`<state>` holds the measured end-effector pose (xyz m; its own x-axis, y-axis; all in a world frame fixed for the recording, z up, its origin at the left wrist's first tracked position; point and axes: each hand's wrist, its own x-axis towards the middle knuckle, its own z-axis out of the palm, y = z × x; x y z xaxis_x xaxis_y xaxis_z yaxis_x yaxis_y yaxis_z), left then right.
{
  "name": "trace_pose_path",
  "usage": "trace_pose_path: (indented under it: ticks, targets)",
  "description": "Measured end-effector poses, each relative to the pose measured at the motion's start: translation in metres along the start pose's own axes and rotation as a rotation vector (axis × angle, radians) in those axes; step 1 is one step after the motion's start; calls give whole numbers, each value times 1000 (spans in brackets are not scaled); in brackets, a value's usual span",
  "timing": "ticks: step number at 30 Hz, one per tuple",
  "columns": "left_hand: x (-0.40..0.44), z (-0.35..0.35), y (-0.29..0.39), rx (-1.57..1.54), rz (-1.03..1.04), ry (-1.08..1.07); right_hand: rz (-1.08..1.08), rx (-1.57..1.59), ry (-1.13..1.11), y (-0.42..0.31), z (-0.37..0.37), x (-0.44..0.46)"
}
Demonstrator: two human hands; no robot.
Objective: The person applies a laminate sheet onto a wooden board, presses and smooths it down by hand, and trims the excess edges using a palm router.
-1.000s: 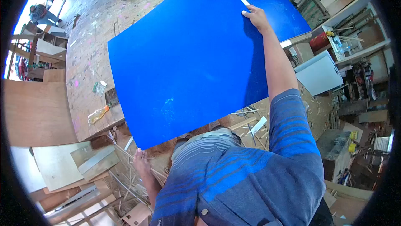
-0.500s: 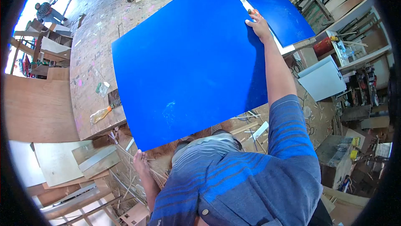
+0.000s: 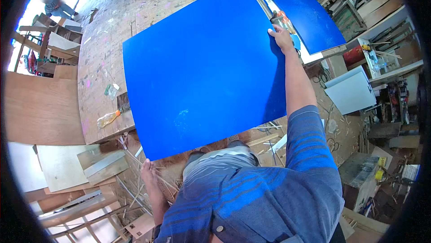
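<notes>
A large blue panel (image 3: 202, 72) lies tilted across the bench and reaches past its front edge towards my body. My left hand (image 3: 150, 178) is at the panel's near left corner, fingers closed on the edge. Farther off, my right hand (image 3: 282, 40) grips the right edge, thumb on the blue face and the other fingers over the side. A smaller blue panel (image 3: 310, 23) rests beyond my right hand, on a white strip. Close to that hand lies a tool with orange parts (image 3: 283, 19), partly hidden.
The worn workbench (image 3: 101, 63) carries a plastic bottle with an orange cap (image 3: 108, 119) and scraps. Wood sheets (image 3: 42, 108) stand at the left. Offcuts and sticks litter the floor by my feet. A white board (image 3: 350, 90) leans at the right. A person (image 3: 58, 7) bends in the background.
The view has shifted slightly. My right hand sits a little lower in view, and more of the orange-parted tool shows beyond it. Both hands stay on the large blue panel.
</notes>
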<state>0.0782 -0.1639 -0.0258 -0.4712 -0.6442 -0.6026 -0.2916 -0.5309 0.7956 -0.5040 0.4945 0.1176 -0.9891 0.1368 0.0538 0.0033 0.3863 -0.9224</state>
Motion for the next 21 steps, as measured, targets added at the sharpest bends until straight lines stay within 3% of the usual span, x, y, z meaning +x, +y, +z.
trace_pose_path:
  ticks: [2,6,11,21]
  targets:
    - [2,0,-1,5,11,5,-50,-61,49,31,3,17]
    - [9,-8,-7,1,8,11,10,-23,-36,5,2,-3]
    - [2,-5,-4,-25,18,25,-67,-54,-4,56,7,22]
    - [4,-5,-7,-55,-4,31,54,-211,-24,66,9,25]
